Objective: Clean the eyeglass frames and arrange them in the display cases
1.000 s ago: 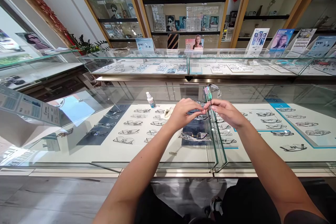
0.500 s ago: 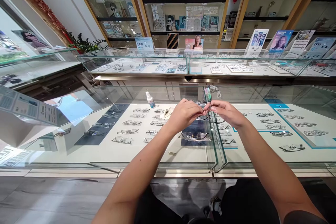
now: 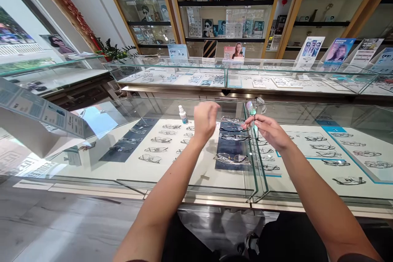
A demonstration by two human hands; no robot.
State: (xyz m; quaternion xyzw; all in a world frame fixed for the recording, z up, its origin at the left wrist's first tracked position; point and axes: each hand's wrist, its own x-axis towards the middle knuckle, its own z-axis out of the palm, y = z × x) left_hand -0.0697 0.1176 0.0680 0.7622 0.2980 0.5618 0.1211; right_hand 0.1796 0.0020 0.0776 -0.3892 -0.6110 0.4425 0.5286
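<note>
My right hand (image 3: 272, 131) pinches a pair of eyeglasses (image 3: 256, 110) by the frame, raised over the glass display counter (image 3: 196, 191). The lenses stand up above the fingertips and catch a coloured reflection. My left hand (image 3: 205, 120) is apart from the eyeglasses, above the counter just right of a white spray bottle (image 3: 183, 115). Its fingers are smeared by motion and partly turned away, so whether they hold anything is unclear. Under the glass, beneath and between the hands, rows of spectacles (image 3: 232, 158) lie on dark and white panels.
A folded cardboard sign (image 3: 46, 116) stands on the counter at the left. Behind runs a second glass showcase (image 3: 172, 74) with several upright cards (image 3: 310, 52) on top. A small flat piece (image 3: 204, 177) shows near the counter's front edge. Shelves line the back wall.
My left hand has come off the eyeglasses and moved left, toward the spray bottle. The pale cloth near the bottle is now hidden behind it. My right hand keeps the eyeglasses. The view has shifted slightly.
</note>
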